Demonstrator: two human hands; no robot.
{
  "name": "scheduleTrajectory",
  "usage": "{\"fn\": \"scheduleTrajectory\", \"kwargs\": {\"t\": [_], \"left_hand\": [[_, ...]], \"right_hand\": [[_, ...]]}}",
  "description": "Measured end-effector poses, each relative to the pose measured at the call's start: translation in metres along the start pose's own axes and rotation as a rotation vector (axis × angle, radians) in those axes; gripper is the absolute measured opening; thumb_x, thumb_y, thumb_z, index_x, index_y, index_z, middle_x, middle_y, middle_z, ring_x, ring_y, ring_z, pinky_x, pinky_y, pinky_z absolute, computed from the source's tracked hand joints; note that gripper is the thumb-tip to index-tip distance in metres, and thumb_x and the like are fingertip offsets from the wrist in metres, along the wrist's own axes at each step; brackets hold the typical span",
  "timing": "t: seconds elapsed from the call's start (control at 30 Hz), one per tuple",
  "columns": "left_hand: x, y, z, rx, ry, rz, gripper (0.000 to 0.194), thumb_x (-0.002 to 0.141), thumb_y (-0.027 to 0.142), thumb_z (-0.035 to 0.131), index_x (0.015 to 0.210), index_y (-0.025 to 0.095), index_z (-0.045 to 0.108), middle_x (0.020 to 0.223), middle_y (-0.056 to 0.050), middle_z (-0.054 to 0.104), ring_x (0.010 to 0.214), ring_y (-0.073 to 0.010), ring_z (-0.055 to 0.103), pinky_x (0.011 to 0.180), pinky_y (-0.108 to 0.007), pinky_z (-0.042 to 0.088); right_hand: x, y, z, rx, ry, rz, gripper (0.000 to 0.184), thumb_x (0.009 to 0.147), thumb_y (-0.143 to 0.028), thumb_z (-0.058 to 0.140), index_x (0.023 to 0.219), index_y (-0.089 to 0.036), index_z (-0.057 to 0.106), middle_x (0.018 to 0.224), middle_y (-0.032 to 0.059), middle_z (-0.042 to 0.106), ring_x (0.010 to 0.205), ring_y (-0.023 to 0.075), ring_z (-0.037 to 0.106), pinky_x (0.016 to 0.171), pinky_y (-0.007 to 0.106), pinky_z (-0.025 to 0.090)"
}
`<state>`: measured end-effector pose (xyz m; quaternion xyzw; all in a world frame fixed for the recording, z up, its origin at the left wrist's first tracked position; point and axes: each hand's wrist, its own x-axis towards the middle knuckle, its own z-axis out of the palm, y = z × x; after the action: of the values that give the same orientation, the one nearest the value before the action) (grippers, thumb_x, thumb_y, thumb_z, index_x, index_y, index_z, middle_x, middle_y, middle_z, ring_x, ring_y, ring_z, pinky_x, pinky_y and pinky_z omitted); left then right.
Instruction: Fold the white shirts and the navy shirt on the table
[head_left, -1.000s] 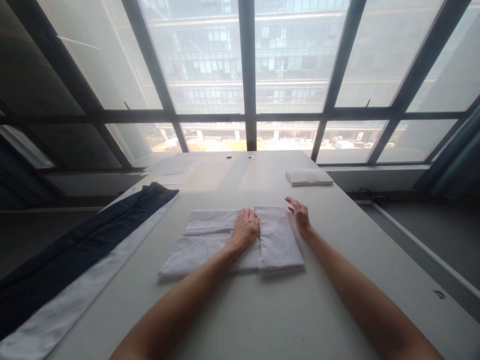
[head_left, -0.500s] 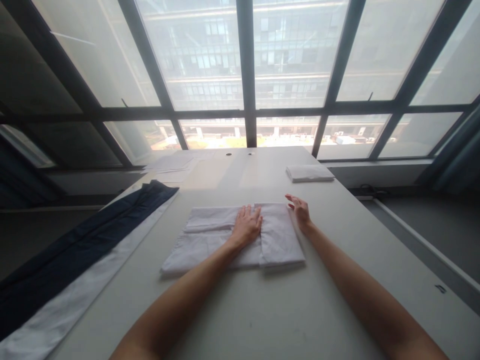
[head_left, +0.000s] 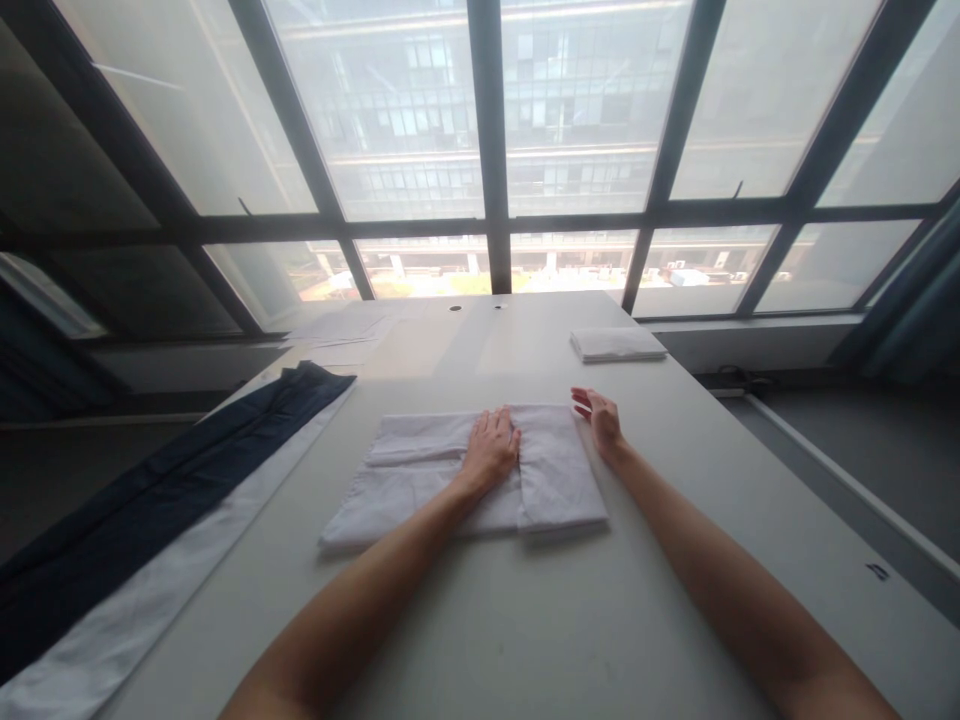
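A folded white garment (head_left: 420, 500) lies flat on the white table (head_left: 480, 630), its right part folded over toward the middle. My left hand (head_left: 491, 445) rests palm down on the cloth, fingers stretched out, beside the edge of that folded-over flap. At the garment's far right corner is my right hand (head_left: 598, 415), held on edge with its fingers apart and nothing in them. Whether its fingertips touch the cloth I cannot tell. The exact kind of garment does not show.
Dark navy trousers (head_left: 187, 480) and white cloth (head_left: 202, 560) lie along the table's left side. A folded white cloth (head_left: 617, 344) sits at the far right. Papers (head_left: 337, 335) lie at the far left. Tall windows (head_left: 495, 150) stand beyond the table.
My left hand's fingers spread slightly over the flap edge, then drew back a little. My right hand has barely moved. The garment keeps its folded shape.
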<state>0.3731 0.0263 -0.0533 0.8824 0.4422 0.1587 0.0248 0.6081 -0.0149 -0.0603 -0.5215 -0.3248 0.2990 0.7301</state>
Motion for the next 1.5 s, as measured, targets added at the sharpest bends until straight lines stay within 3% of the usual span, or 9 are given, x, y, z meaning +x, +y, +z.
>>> {"fn": "scheduleTrajectory", "kwargs": {"t": [0.13, 0.27, 0.43, 0.73, 0.9, 1.07, 1.17, 1.37, 1.5], "left_hand": [[0.000, 0.001, -0.004, -0.056, 0.056, -0.002, 0.050, 0.103, 0.029, 0.039, 0.150, 0.015, 0.045, 0.146, -0.014, 0.054, 0.139, -0.0296, 0.042, 0.114, -0.041, 0.033], [0.000, 0.001, -0.010, -0.095, 0.067, -0.004, 0.046, 0.100, 0.024, 0.043, 0.144, 0.025, 0.054, 0.127, -0.009, 0.063, 0.119, -0.0244, 0.055, 0.105, -0.035, 0.042], [0.002, 0.000, -0.013, -0.177, 0.064, 0.050, 0.042, 0.098, 0.016, 0.041, 0.132, 0.025, 0.065, 0.121, -0.005, 0.068, 0.117, -0.0209, 0.057, 0.106, -0.030, 0.040], [0.002, -0.003, -0.008, -0.227, 0.082, 0.076, 0.040, 0.097, 0.015, 0.046, 0.131, 0.022, 0.065, 0.125, -0.007, 0.068, 0.120, -0.0225, 0.057, 0.109, -0.034, 0.040], [0.002, -0.002, -0.005, -0.138, 0.115, 0.076, 0.041, 0.100, 0.022, 0.045, 0.139, 0.019, 0.058, 0.147, -0.013, 0.052, 0.139, -0.0256, 0.044, 0.116, -0.041, 0.035], [0.000, 0.002, -0.006, -0.092, -0.038, 0.132, 0.060, 0.104, 0.046, 0.039, 0.154, 0.014, 0.038, 0.162, -0.017, 0.032, 0.152, -0.0348, 0.023, 0.119, -0.056, 0.026], [-0.001, 0.004, -0.006, -0.046, -0.098, 0.116, 0.069, 0.103, 0.053, 0.038, 0.156, 0.009, 0.033, 0.163, -0.021, 0.028, 0.152, -0.0370, 0.020, 0.121, -0.056, 0.021], [0.000, 0.002, 0.001, -0.066, -0.075, 0.092, 0.065, 0.103, 0.047, 0.038, 0.154, 0.006, 0.036, 0.159, -0.020, 0.036, 0.150, -0.0362, 0.027, 0.121, -0.053, 0.023], [0.006, -0.003, 0.004, -0.136, 0.076, 0.026, 0.054, 0.104, 0.030, 0.035, 0.150, 0.004, 0.040, 0.154, -0.022, 0.044, 0.148, -0.0309, 0.034, 0.120, -0.048, 0.030]], "right_hand": [[-0.001, 0.000, 0.001, -0.037, -0.005, -0.022, 0.039, 0.081, -0.051, 0.056, 0.091, -0.019, 0.077, 0.109, 0.0122, 0.076, 0.106, 0.0286, 0.068, 0.087, 0.044, 0.055], [-0.003, 0.001, 0.003, -0.126, -0.033, -0.064, 0.035, 0.077, -0.046, 0.061, 0.088, -0.018, 0.078, 0.097, 0.0114, 0.077, 0.094, 0.0287, 0.069, 0.081, 0.044, 0.055], [-0.001, 0.005, 0.002, -0.228, -0.038, -0.133, 0.030, 0.075, -0.041, 0.061, 0.087, -0.019, 0.078, 0.094, 0.0090, 0.077, 0.094, 0.0274, 0.068, 0.089, 0.045, 0.052], [0.001, 0.009, 0.000, -0.341, -0.046, -0.193, 0.032, 0.076, -0.038, 0.057, 0.089, -0.018, 0.078, 0.096, 0.0100, 0.078, 0.094, 0.0275, 0.069, 0.091, 0.044, 0.052], [0.001, 0.011, 0.000, -0.419, -0.048, -0.221, 0.032, 0.079, -0.037, 0.054, 0.092, -0.018, 0.077, 0.100, 0.0116, 0.077, 0.097, 0.0285, 0.069, 0.092, 0.045, 0.053], [-0.003, 0.009, 0.006, -0.500, -0.156, -0.280, 0.035, 0.085, -0.038, 0.055, 0.107, -0.020, 0.076, 0.123, 0.0112, 0.072, 0.119, 0.0277, 0.063, 0.108, 0.046, 0.045], [-0.006, 0.009, 0.011, -0.544, -0.284, -0.296, 0.038, 0.090, -0.040, 0.052, 0.113, -0.021, 0.075, 0.129, 0.0094, 0.070, 0.125, 0.0249, 0.061, 0.114, 0.043, 0.041], [-0.005, 0.014, 0.010, -0.627, -0.312, -0.264, 0.037, 0.078, -0.027, 0.064, 0.112, -0.017, 0.076, 0.128, 0.0126, 0.070, 0.126, 0.0295, 0.060, 0.116, 0.045, 0.038], [-0.003, 0.016, 0.005, -0.631, -0.286, -0.234, 0.037, 0.082, -0.027, 0.059, 0.115, -0.021, 0.075, 0.126, 0.0085, 0.072, 0.123, 0.0280, 0.063, 0.113, 0.045, 0.042]]}}
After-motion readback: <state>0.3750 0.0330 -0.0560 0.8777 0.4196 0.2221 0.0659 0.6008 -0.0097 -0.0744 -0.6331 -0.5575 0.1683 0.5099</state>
